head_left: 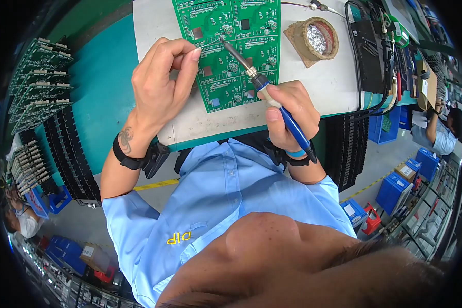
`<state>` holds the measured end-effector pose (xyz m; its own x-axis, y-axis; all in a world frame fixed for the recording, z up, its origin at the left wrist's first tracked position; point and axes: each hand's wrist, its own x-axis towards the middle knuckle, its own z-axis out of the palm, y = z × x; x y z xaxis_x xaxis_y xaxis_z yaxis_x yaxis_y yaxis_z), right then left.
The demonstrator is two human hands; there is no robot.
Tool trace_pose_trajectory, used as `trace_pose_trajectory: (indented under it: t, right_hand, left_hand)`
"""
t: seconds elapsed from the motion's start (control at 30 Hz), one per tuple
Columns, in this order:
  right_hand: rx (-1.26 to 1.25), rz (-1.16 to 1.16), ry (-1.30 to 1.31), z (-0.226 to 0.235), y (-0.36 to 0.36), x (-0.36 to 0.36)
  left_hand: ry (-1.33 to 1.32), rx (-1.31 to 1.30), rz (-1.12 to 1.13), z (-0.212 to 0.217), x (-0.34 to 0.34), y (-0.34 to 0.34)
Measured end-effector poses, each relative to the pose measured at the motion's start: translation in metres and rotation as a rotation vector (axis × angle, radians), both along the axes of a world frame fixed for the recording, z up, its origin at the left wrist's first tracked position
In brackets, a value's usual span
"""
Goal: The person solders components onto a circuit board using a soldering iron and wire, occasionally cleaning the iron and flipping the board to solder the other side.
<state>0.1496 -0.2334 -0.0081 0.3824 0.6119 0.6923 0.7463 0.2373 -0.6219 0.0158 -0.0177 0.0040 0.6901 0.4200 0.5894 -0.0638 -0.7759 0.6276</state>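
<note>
My right hand [297, 110] is wrapped round the blue handle of a soldering iron [295, 128]. The iron slants up and to the left, and its tip meets a green circuit board panel [226, 69] near the panel's middle. This panel lies on a whitish mat and carries several repeated boards with chips, connector rows and small parts. Over the panel's left edge, my left hand [161, 84] pinches thumb and forefinger together close to the iron's tip. Whatever sits in that pinch is too thin to make out.
A round pot of silvery material [321, 40] stands right of the panel on the white mat [313, 82]. Beyond it are cables and a black tool holder [369, 56]. Racked circuit boards [43, 84] stand at far left. Blue bins [392, 192] and other people are farther off.
</note>
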Motion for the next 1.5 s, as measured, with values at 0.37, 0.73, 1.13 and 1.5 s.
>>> trace_pose_trajectory:
  t: [0.37, 0.73, 1.13, 1.5]
  right_hand:
    - [-0.004, 0.005, -0.006, -0.002, 0.000, 0.000]
    - [-0.016, -0.001, -0.013, -0.002, -0.002, -0.002]
    - [0.008, -0.129, -0.043, -0.002, -0.041, 0.017]
    - [0.028, -0.380, 0.103, -0.018, -0.055, 0.033]
  left_hand:
    - [0.019, -0.003, 0.014, 0.001, 0.001, -0.001]
    - [0.022, 0.052, 0.012, 0.004, 0.001, -0.001]
    - [-0.014, -0.609, 0.013, 0.001, -0.013, 0.012]
    - [0.145, -0.342, -0.006, 0.018, -0.007, 0.013]
